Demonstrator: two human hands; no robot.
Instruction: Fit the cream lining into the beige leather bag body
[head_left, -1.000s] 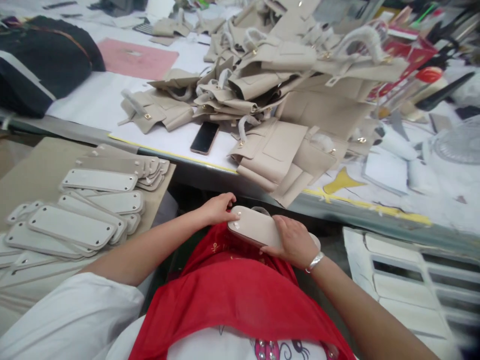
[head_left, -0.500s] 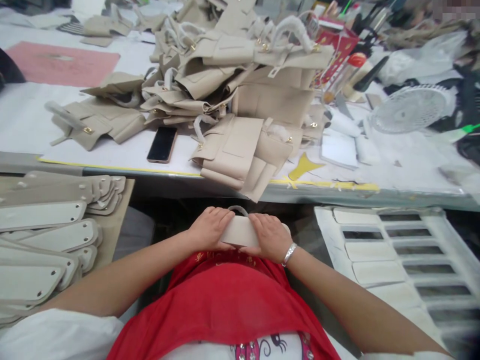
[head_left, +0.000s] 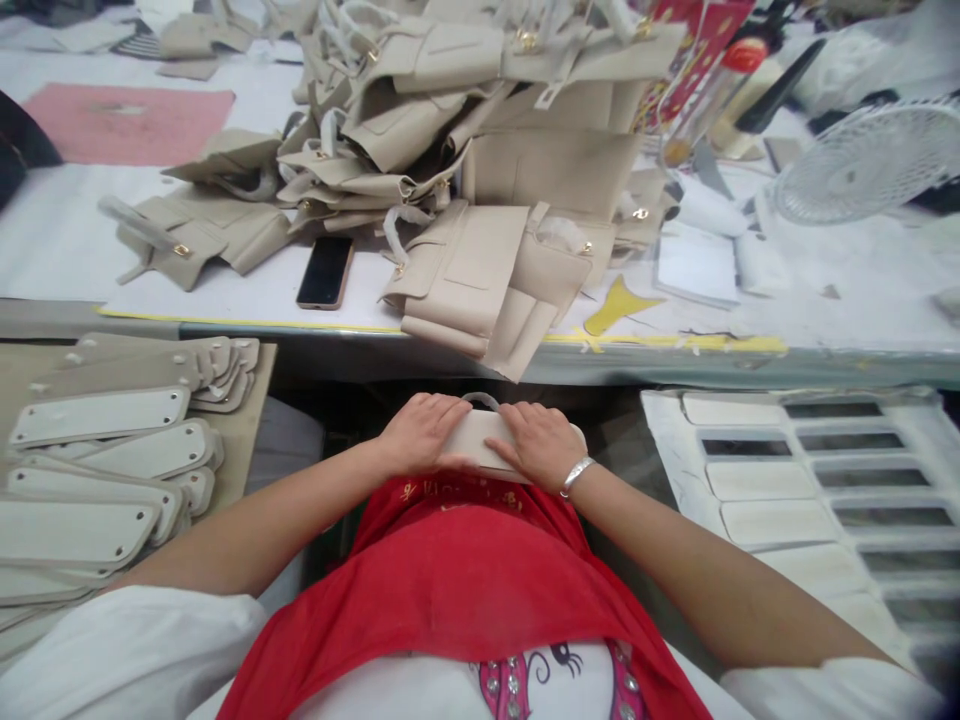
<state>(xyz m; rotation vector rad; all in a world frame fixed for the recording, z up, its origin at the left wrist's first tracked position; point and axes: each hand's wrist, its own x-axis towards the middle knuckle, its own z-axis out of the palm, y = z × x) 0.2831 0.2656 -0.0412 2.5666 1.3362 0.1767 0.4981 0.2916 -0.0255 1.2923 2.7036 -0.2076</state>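
Fingers of both hands are curled down over the top of a beige oblong panel (head_left: 480,437), so neither hand is open, they're both closed around the same piece. Left hand (head_left: 420,432) has the left end, right hand (head_left: 538,443) has the right end, with a silver bracelet (head_left: 575,475) on that wrist. Fingertips come in from each side and leave only a short bare strip of the panel showing in the middle.

The panel sits low in front of the body, just above the red apron (head_left: 457,590) and below the edge of the work table (head_left: 750,365). Its long axis runs left to right across the lap, so it lies straight across between the two hands, and neither one is really nearer than the other. A thin loop of something clear sticks up behind it, can't tell what that is.

Around it: a stack of similar flat grey-white panels (head_left: 105,455) on a board off to the left, a slotted white rack (head_left: 810,480) with more pieces to the right, and up on the table a heap of half-made beige bags (head_left: 487,170) plus a black phone (head_left: 325,272) lying flat
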